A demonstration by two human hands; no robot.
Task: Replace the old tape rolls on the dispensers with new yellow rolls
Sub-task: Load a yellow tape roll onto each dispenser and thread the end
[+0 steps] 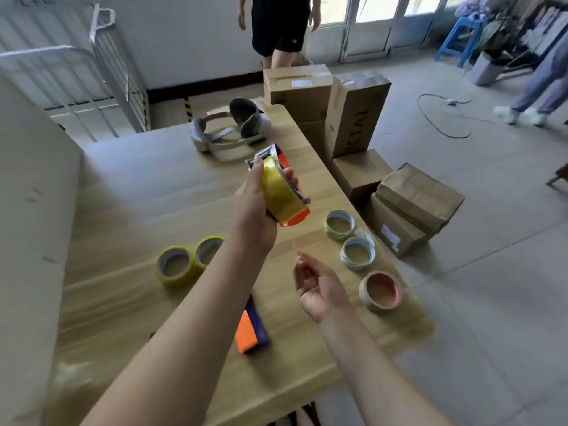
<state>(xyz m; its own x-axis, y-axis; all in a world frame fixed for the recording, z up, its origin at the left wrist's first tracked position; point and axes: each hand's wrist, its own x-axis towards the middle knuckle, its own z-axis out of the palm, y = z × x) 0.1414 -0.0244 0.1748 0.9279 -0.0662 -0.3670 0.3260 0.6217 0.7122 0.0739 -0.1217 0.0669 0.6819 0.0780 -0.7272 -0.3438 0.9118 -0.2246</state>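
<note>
My left hand (255,204) grips an orange tape dispenser (292,219) with a yellow roll (281,192) on it, raised above the middle of the wooden table (138,186). Below it and to the right, my right hand (316,287) hovers palm up with loosely curled fingers and holds nothing. Two new yellow rolls (184,262) lie side by side on the table's left. A second orange and purple dispenser (250,330) lies under my left forearm, partly hidden. Three worn rolls sit along the right edge: two pale ones (338,224) (358,252) and a pinkish one (381,290).
A grey headset (230,127) lies at the table's far end. Cardboard boxes (418,204) are stacked on the floor right of the table. A white panel (33,210) borders the left. A person (279,26) stands beyond the table; another walks at far right.
</note>
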